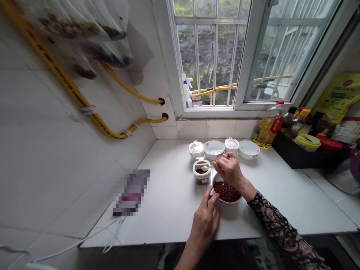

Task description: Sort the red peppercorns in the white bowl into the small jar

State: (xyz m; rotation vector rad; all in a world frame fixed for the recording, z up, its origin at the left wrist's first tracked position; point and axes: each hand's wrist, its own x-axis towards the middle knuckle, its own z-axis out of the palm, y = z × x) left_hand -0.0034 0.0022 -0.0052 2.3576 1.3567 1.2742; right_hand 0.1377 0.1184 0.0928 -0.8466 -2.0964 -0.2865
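A white bowl (227,203) with dark reddish-brown grains inside stands near the counter's front. My left hand (206,217) rests against its left rim, thumb and fingers around the edge. Over the bowl's back edge, my right hand (229,170) pinches the handle of a small white spoon (205,168). The spoon's head is at the opening of a small clear jar (201,179) with a white rim, which holds similar dark grains. Behind the jar are a lidded white container (196,150), a white bowl (214,150), another white container (231,144) and a second white bowl (249,150).
An oil bottle (267,129) stands at the back right beside a black box (292,152) of bottles and jars. A pixelated flat item (132,193) and white cables (114,236) lie at left. Bags (84,33) hang above, near a yellow pipe (64,80).
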